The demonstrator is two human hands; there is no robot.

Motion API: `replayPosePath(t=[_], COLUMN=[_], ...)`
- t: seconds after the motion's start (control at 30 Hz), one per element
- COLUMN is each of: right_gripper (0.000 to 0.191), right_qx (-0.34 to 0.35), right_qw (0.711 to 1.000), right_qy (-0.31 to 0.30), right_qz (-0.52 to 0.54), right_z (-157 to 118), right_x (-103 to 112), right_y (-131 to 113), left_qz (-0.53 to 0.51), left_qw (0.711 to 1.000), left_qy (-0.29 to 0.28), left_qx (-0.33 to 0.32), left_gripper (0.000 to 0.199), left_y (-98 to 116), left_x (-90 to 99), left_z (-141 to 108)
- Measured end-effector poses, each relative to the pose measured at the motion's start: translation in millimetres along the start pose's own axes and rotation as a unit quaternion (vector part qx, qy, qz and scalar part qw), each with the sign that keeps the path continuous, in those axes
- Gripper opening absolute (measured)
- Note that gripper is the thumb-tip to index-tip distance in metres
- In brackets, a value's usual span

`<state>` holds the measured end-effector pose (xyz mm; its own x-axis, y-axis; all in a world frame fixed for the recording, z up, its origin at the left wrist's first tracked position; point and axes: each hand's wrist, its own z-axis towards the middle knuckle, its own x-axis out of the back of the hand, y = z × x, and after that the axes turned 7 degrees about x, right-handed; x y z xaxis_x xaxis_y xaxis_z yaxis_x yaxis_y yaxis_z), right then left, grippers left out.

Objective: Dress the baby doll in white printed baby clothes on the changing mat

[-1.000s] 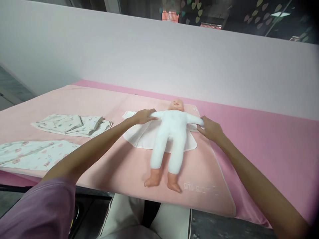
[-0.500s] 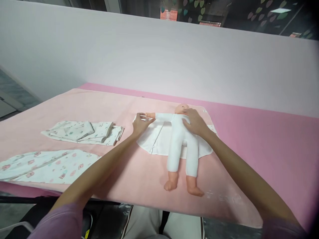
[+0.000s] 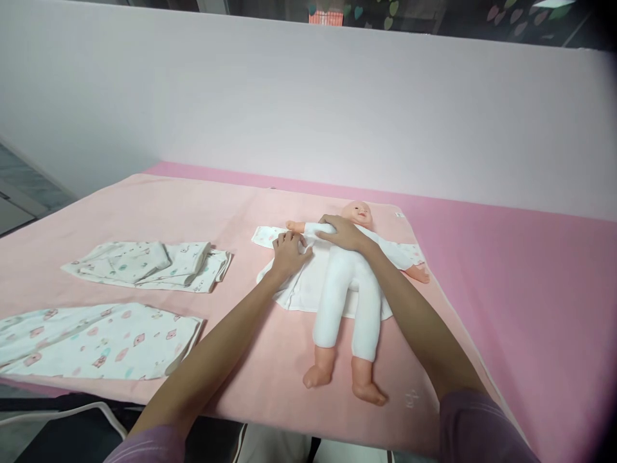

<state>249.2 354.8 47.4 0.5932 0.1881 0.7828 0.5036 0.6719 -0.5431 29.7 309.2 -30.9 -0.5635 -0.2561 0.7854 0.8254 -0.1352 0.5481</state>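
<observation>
A baby doll [image 3: 357, 276] with a white cloth body lies on its back, head away from me. Beneath it a white baby shirt [image 3: 303, 286] is spread out. One printed sleeve covers the doll's arm on the right, with the small hand showing past the cuff. The doll's other arm, on the left, lies outside its sleeve. My left hand [image 3: 288, 255] has curled fingers closed on the shirt near the left sleeve, just below the doll's hand. My right hand [image 3: 344, 233] lies across the doll's upper chest, fingers and thumb around its upper arm.
Folded printed baby clothes [image 3: 149, 263] lie to the left. Closer to me is another white garment with pink prints [image 3: 106, 341]. A pink mat [image 3: 231, 206] covers the table up to the white wall [image 3: 308, 109]. A pale cable hangs at the lower left.
My right hand has moved left from the doll's neck and chest to its upper arm. My left hand has left the doll's hand and come down onto the shirt.
</observation>
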Motion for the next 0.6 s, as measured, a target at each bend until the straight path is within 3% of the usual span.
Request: replayPosePath(t=[0.17,0.3,0.47,0.6], right_gripper=[0.024,0.029,0.028,0.033], right_qx=[-0.009,-0.005,-0.026,-0.055], right_qw=[1.0,1.0,0.995,0.987], right_qy=[0.012,-0.005,-0.06,-0.011], right_qz=[0.015,0.001,-0.076,-0.148], right_z=[-8.0,-7.8,16.1,27.9], right_x=[8.7,9.7,-5.5,-15.2], right_y=[-0.7,-1.6,-4.6,-20.3], left_qz=[-0.096,-0.26,-0.286,-0.212], left_qw=[0.992,0.955,0.951,0.973], left_qy=[0.018,0.03,0.066,0.089], left_qx=[0.086,0.141,0.093,0.012], left_gripper=[0.02,0.022,0.016,0.012], left_y=[-2.5,-4.8,-1.0,1.3], left_x=[4.1,10.8,12.5,10.7], left_z=[8.4,11.2,6.6,1.5])
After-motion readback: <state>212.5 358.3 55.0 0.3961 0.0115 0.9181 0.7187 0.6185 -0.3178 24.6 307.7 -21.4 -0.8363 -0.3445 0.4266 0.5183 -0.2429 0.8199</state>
